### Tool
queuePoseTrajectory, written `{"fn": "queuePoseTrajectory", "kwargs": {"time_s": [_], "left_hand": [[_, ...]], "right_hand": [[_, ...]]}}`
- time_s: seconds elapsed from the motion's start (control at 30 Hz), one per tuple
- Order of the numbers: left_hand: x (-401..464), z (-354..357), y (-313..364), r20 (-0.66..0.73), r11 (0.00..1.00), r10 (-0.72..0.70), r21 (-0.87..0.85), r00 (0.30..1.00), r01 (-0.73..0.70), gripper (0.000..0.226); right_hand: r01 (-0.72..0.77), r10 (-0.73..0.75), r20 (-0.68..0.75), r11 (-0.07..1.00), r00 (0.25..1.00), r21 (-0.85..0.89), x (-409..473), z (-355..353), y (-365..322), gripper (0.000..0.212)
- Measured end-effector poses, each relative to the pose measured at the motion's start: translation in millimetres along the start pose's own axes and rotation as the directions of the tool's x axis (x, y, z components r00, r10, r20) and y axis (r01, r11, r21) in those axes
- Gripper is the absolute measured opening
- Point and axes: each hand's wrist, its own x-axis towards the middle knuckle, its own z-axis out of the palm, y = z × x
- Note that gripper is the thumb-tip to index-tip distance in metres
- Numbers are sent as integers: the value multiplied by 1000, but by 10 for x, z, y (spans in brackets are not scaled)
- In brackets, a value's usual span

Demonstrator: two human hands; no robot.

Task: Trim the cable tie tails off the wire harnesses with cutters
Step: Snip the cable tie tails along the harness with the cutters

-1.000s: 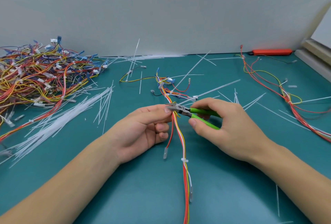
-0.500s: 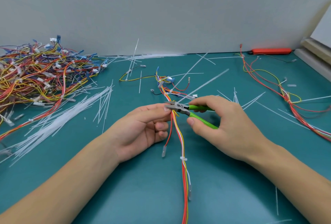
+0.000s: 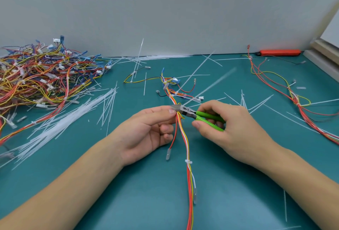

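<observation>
A wire harness (image 3: 188, 149) of red, orange, yellow and white wires runs from the table's middle toward me. My left hand (image 3: 146, 132) pinches it between thumb and forefinger just below the cutter jaws. My right hand (image 3: 229, 128) grips green-handled cutters (image 3: 194, 114), whose steel jaws sit at the harness where a white cable tie tail (image 3: 211, 86), blurred, sticks up and to the right. Another tie (image 3: 188, 161), with no long tail, wraps the harness lower down.
A big heap of harnesses (image 3: 42, 77) fills the left. Cut white tie tails (image 3: 73, 117) lie strewn left of my hands and across the mat. Another harness (image 3: 293, 97) lies at the right, an orange tool (image 3: 279, 52) by the back wall.
The long tie tail at the cutter jaws has swung upward and now shows blurred. Both hands have stayed in place on the harness and cutters.
</observation>
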Motion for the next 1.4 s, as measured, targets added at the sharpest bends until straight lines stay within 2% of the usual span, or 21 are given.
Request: {"fn": "queuePoseTrajectory", "kwargs": {"time_s": [0.2,0.47,0.63,0.9,1.07,1.4], "left_hand": [[5,-16,-11,9,1000,-1,7,1000,1,9],[19,-1,-25,-42,1000,-12,23,999,13,17],[17,23,-39,-81,999,0,51,997,4,11],[16,47,-35,-121,999,18,45,992,-12,16],[17,72,-28,-122,999,17,35,992,-13,19],[1,72,-6,-101,1000,5,30,995,-2,16]], "right_hand": [[18,-18,9,999,1000,-27,8,-12,29,27],[16,-15,18,999,1000,-35,11,8,79,36],[1,0,37,1000,999,-27,33,39,106,28],[-9,9,3,1000,1000,-6,31,117,100,24],[3,-7,-40,994,999,-112,-3,138,80,32],[27,-24,23,992,999,-126,18,108,80,24]]}}
